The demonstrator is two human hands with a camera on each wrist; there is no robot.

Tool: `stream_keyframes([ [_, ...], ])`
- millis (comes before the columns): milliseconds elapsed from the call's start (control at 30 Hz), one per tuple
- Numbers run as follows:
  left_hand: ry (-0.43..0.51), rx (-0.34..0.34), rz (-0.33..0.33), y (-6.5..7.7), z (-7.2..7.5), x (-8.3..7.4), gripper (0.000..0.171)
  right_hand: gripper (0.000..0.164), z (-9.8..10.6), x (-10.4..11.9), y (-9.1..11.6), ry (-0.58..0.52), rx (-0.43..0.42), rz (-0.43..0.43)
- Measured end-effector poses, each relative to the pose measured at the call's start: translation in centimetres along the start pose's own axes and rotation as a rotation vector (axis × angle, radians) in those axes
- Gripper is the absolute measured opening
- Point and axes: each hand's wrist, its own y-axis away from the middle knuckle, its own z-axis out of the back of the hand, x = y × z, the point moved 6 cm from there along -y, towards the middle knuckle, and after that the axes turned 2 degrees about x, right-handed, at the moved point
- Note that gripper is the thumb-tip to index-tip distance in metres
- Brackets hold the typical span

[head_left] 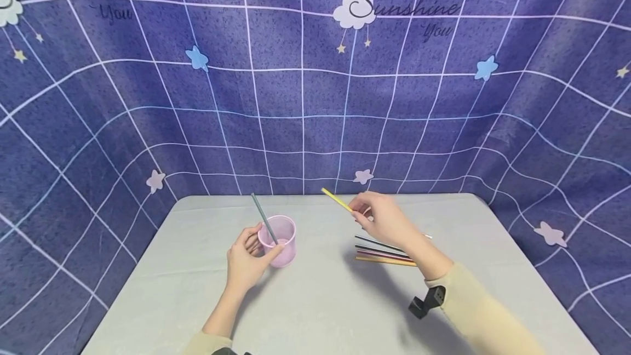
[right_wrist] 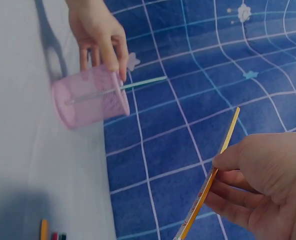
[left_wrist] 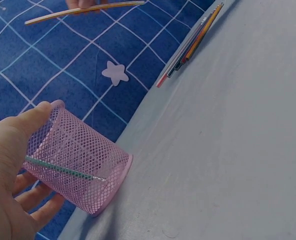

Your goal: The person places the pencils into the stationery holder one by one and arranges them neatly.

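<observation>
My left hand (head_left: pixel 246 262) grips a pink mesh pencil cup (left_wrist: pixel 83 160) at its rim, thumb on the near side and fingers around the far side. The cup stands on the table, with one green pencil (head_left: pixel 263 218) leaning inside it. Up in the air to the right, my right hand (head_left: pixel 384 218) pinches a yellow pencil (right_wrist: pixel 203 192) between thumb and fingers. That pencil points toward the upper left in the head view, apart from the cup. Below the right hand several more pencils (head_left: pixel 379 256) lie side by side on the table, partly hidden by the forearm.
The pale table (head_left: pixel 315 311) carries the cup and the loose pencils. A blue-purple cloth (head_left: pixel 276 92) with a grid, stars and clouds hangs behind it and along both sides. A black wrist device (head_left: pixel 428 301) sits at the right sleeve.
</observation>
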Motion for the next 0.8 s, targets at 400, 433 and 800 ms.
stream_keyframes([
  [400,0.006,0.004,0.011,-0.1,0.1,-0.1,0.069,0.006,-0.7,2.3,-2.9,-0.094,-0.025,0.017],
  [433,0.002,0.002,0.014,-0.1,0.1,-0.1,0.069,0.006,-0.8,2.4,-3.1,-0.100,-0.028,0.014],
  [800,-0.002,-0.002,0.031,-0.1,-0.1,0.1,0.069,0.006,-1.3,2.6,-4.0,-0.231,-0.063,-0.036],
])
